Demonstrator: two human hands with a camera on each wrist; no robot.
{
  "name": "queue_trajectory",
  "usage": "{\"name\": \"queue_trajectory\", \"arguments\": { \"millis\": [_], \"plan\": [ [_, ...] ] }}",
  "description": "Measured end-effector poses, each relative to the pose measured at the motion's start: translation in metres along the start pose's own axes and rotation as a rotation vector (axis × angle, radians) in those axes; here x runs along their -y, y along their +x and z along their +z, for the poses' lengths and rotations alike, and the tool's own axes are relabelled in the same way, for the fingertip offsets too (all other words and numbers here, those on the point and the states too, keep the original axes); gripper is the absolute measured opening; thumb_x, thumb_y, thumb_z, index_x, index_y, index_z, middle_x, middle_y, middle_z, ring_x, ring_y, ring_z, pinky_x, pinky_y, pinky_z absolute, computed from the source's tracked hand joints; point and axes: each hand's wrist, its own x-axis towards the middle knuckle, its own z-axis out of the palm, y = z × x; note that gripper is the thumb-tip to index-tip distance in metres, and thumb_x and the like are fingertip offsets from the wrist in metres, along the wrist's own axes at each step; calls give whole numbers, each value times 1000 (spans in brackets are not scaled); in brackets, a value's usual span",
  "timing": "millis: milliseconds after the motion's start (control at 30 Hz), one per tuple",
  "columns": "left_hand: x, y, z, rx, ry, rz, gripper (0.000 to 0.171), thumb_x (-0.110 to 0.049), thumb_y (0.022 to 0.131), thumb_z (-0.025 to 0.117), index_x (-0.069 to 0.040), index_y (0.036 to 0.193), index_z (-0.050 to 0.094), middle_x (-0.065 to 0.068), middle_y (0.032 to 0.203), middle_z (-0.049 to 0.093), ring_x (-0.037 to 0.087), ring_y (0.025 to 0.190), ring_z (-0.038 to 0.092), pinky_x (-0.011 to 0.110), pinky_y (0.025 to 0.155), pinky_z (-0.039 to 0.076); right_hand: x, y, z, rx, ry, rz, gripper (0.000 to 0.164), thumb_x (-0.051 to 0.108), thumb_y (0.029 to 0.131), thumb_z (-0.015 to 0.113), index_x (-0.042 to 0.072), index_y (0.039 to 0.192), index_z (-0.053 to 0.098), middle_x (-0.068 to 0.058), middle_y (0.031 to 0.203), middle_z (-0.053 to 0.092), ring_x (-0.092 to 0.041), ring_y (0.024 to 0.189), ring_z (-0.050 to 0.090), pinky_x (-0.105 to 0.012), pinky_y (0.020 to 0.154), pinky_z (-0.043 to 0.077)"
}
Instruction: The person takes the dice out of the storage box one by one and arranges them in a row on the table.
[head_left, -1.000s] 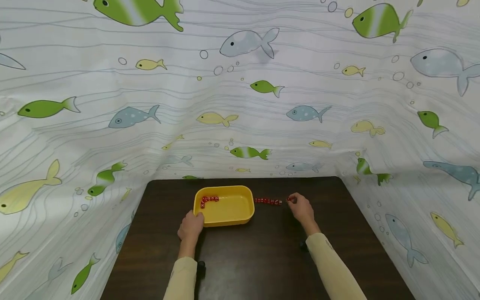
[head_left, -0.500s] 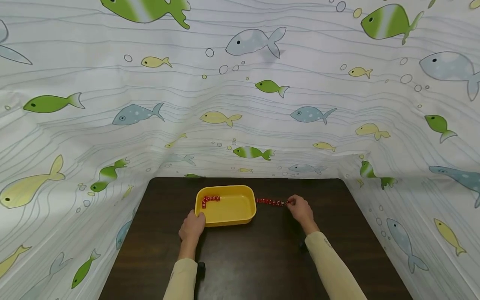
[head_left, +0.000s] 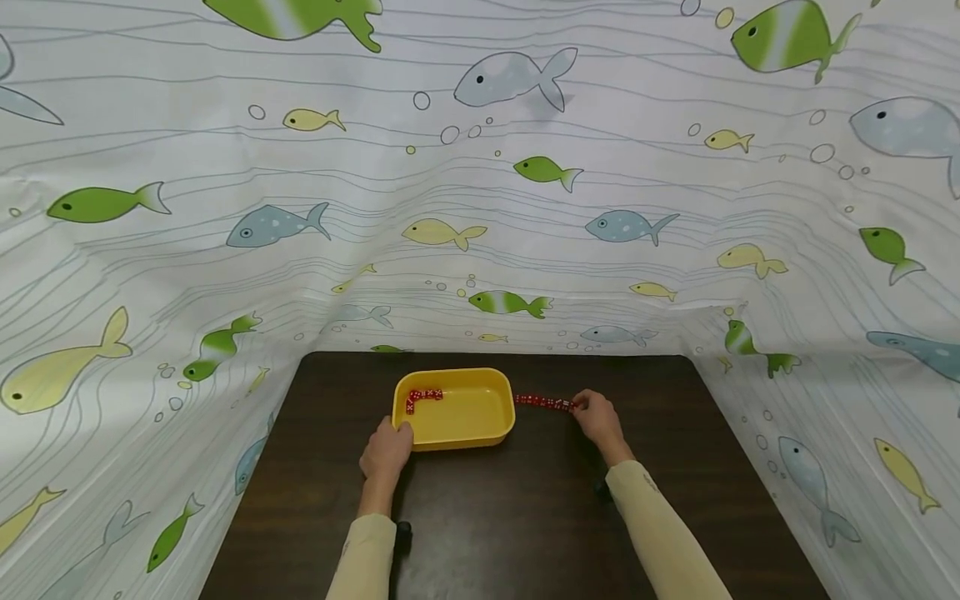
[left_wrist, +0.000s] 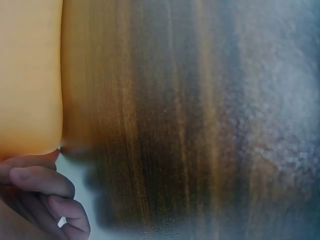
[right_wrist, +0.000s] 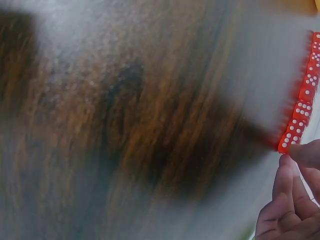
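My left hand [head_left: 386, 450] grips the near left corner of a yellow plastic tray [head_left: 472, 417]; the left wrist view shows its curled fingers [left_wrist: 42, 180] under the tray's edge. Several red dice [head_left: 426, 394] lie inside, in an L shape by the far left corner. From the tray's right side, a row of red dice [head_left: 540, 402] with white pips runs rightward across the dark table. At the row's right end my right hand [head_left: 600, 422] pinches a die [right_wrist: 285, 143] between thumb and fingertips, up against its neighbour in the line.
The dark wooden table [head_left: 487, 517] ends at the back against a white curtain [head_left: 420, 275] printed with fish, which also hangs along both sides. Small black devices sit under both wrists.
My right hand has brought its die leftward to the end of the row, closing the small gap there. The left hand keeps its grip on the tray. The head view has shifted slightly.
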Motion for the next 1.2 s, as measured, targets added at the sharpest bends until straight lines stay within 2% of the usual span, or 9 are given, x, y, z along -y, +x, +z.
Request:
{"name": "queue_trajectory", "arguments": {
  "millis": [467, 700, 800, 1000, 1200],
  "plan": [
    [0, 1, 0, 3, 3, 2, 60, -39, 108, 36, 0, 151, 48, 26, 130, 66, 37, 96, 63, 61, 92, 47, -4, 1, -3, -24, -36, 7, 31, 9, 104, 61, 6, 134, 65, -15, 111, 68, -27, 83, 61, -42, 70, 48],
    [0, 1, -1, 14, 12, 6, 61, -38, 107, 35, 2, 153, 47, 28, 133, 65, 39, 99, 63, 62, 94, 48, 6, -4, -5, -68, -29, -46, 35, 10, 104, 58, 5, 138, 64, -18, 119, 69, -27, 84, 61, -43, 71, 49],
    [-2, 1, -2, 14, 9, 13, 61, -37, 107, 35, 2, 152, 47, 27, 130, 65, 38, 96, 63, 61, 92, 48, 18, -3, -4, -92, -11, -64, 35, 11, 104, 58, 6, 138, 65, -17, 119, 69, -27, 86, 62, -43, 74, 50],
    [1, -2, -1, 8, -4, 16, 55, -35, 107, 34, 4, 144, 51, 23, 110, 64, 35, 85, 58, 53, 82, 46, 52, -2, 7, -118, 28, -112, 31, 16, 104, 63, 10, 134, 68, -12, 115, 70, -24, 86, 62, -42, 75, 52],
    [2, -5, -1, 11, -2, 15, 60, -35, 109, 33, 4, 153, 44, 29, 128, 64, 39, 94, 62, 60, 88, 49, 101, -6, 22, -98, 42, -159, 25, 17, 103, 68, 12, 128, 71, -8, 113, 71, -23, 88, 63, -41, 81, 58]
  ]
}}
